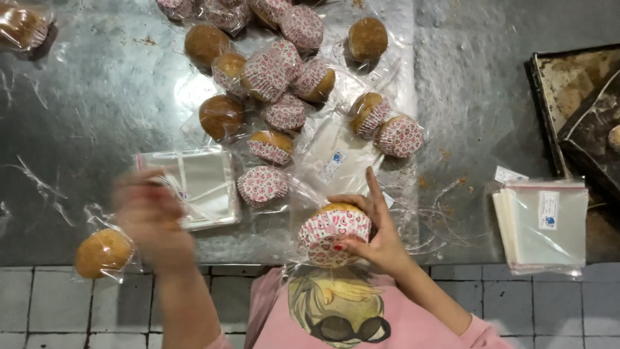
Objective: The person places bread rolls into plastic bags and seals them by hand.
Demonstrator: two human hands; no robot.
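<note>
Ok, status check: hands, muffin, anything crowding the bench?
Right hand gripping muffin in patterned paper cup. Left hand blurred, at stack of clear bags; grip unclear. Bagged muffins crowd the metal table ahead.

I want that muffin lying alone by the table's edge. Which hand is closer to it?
Left. The left hand is just right of the muffin; the right hand holds another muffin farther off.

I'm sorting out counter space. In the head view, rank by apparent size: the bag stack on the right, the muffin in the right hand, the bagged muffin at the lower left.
1. Bag stack, clearly largest.
2. Muffin in the right hand, though it is nearer the camera.
3. Bagged muffin, slightly smaller; close call.
</note>
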